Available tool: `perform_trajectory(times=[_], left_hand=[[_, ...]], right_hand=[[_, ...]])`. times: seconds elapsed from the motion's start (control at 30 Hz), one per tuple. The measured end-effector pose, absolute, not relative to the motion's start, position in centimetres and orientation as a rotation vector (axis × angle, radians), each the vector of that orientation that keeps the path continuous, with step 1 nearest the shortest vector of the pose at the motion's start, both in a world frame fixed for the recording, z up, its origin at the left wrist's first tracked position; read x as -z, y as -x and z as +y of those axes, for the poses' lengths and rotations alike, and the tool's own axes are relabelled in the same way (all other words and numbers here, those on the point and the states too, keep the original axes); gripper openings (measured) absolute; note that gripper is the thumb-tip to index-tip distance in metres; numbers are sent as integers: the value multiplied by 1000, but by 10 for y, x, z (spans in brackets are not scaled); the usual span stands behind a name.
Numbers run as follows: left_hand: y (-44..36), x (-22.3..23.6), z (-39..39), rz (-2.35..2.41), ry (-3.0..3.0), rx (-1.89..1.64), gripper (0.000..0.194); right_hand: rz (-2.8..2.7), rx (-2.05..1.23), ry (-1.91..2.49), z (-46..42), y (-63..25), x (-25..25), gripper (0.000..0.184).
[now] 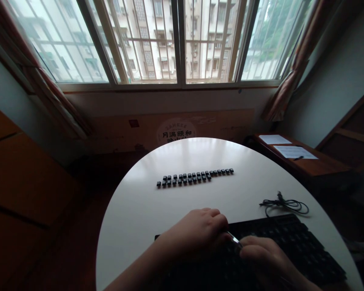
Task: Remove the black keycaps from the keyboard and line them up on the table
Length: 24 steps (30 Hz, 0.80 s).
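A black keyboard (291, 238) lies on the white round table near its front edge, partly covered by my arms. My right hand (265, 252) is closed around a slim shiny metal tool (235, 239), whose kind I cannot make out. The tool points left and reaches my left hand (204, 224), which is over the keyboard with its fingers curled together. What the left fingers grip is hidden behind the hand. Beyond the hands, several loose black keycaps (189, 180) are set out in two rows on the tabletop.
A bundled black cable (286, 205) lies behind the keyboard on the right of the white table (124, 226). Farther right, a low wooden table (318, 167) bears papers (294, 152) and a pen (299, 158). A flat printed carton (224, 125) stands beneath the window.
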<state>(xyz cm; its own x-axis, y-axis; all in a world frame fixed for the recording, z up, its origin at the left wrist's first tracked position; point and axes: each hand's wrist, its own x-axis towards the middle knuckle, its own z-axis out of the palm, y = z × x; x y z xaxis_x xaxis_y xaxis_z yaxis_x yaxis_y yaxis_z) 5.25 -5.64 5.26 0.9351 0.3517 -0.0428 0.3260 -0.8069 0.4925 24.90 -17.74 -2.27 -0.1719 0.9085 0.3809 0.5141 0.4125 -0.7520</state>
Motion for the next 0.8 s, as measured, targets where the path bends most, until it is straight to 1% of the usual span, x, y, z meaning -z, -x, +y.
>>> perform_trajectory(times=[0.13, 0.33, 0.53, 0.8], left_hand=[[-52, -53, -56, 497, -2570, -72, 18], [-52, -48, -54, 519, -2539, -92, 20], [-54, -45, -51, 555, -2527, -72, 23], [-54, -50, -50, 575, -2538, -86, 24]], right_hand=[[-1768, -648, 1319, -178, -245, 11, 34], [-1775, -536, 1253, -176, -245, 15, 28], [-1832, -428, 1159, -174, -246, 20, 27], [-1846, -282, 1183, -177, -254, 31, 23]])
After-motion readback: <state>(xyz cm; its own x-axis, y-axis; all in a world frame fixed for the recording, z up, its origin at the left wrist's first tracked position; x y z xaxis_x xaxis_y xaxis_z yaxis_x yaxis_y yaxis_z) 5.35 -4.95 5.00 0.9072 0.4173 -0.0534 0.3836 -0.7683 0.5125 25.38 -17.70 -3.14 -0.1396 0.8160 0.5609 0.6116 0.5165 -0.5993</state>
